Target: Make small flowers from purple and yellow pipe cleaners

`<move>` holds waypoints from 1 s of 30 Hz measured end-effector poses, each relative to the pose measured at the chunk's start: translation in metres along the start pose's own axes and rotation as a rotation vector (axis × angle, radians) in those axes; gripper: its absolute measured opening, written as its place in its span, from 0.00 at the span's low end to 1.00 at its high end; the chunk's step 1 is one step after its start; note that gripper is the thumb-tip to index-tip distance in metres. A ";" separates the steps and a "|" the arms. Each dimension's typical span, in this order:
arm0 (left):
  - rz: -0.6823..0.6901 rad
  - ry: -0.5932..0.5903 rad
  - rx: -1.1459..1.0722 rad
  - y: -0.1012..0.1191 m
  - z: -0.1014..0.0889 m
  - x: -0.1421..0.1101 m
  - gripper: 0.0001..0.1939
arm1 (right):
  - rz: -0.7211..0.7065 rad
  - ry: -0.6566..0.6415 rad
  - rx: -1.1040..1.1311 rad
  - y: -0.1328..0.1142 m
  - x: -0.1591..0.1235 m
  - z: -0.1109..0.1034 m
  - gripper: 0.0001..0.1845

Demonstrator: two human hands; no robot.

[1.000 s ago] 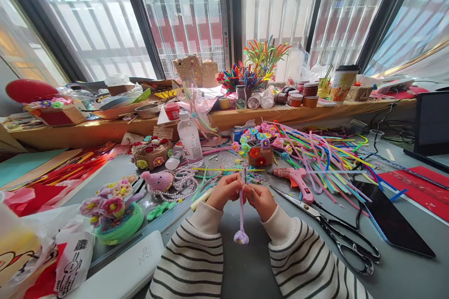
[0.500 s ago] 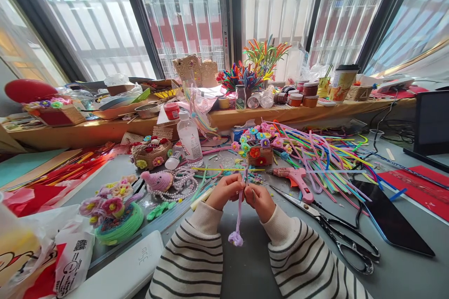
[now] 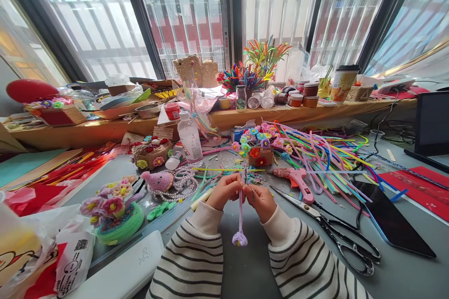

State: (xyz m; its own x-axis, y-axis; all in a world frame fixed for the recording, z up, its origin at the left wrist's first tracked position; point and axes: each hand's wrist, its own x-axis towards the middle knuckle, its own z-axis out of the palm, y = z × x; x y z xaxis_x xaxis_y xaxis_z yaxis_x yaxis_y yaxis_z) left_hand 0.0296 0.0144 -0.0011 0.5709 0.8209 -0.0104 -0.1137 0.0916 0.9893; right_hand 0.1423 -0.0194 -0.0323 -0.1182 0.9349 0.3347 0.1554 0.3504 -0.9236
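Observation:
My left hand and my right hand meet over the grey table, fingers pinched on a purple pipe-cleaner flower. Its stem runs down between the hands and the small bloom hangs near my striped sleeves. The stem's top end pokes up above my fingers. Black scissors and a pink glue gun lie just to the right of my right hand.
Loose coloured pipe cleaners fan out at the right. A small flower basket, a water bottle, a pearl string and a green flower pot sit around. A dark phone lies right. A white case is near left.
The hanging purple bloom swung slightly left and then back toward the middle. Both hands stay pinched on the stem in the same place.

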 end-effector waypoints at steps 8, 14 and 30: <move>-0.011 -0.024 -0.004 0.000 0.001 -0.003 0.09 | -0.014 -0.009 0.062 -0.001 -0.001 0.000 0.31; 0.000 -0.008 -0.032 -0.001 -0.001 -0.001 0.09 | 0.044 -0.035 0.089 -0.002 0.001 0.000 0.29; 0.032 -0.030 -0.084 -0.001 0.000 -0.004 0.11 | -0.016 -0.133 0.182 -0.001 0.001 0.001 0.30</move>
State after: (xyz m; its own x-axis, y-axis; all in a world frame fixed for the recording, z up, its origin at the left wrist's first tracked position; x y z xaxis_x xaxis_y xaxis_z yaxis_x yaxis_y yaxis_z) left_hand 0.0273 0.0116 -0.0020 0.5902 0.8068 0.0272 -0.1994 0.1130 0.9734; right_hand 0.1410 -0.0184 -0.0313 -0.2496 0.9094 0.3328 -0.0259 0.3373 -0.9411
